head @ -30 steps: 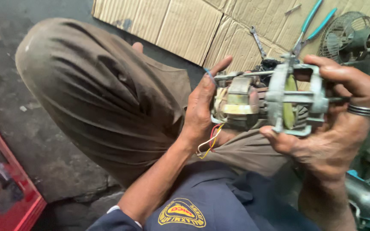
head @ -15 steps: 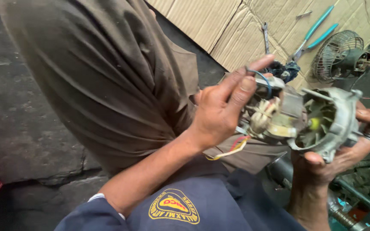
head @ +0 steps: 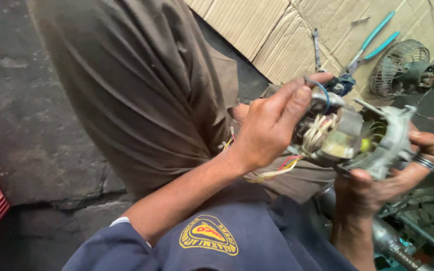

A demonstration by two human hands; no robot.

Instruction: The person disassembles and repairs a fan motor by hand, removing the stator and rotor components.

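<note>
Two hands on one small electric motor (head: 352, 140), held in the air above the person's lap. The left hand (head: 272, 125) is closed around the winding end, fingertips curled over a blue wire (head: 322, 93). The right hand (head: 393, 175) cradles the grey metal housing from beneath, fingers wrapped, a ring showing. The motor's long axis runs roughly left to right, housing end pointing right and slightly up. Red and yellow leads (head: 280, 168) dangle below. Teal-handled pliers (head: 372, 42) lie on cardboard (head: 257, 25) behind, beside a small fan (head: 403, 68).
</note>
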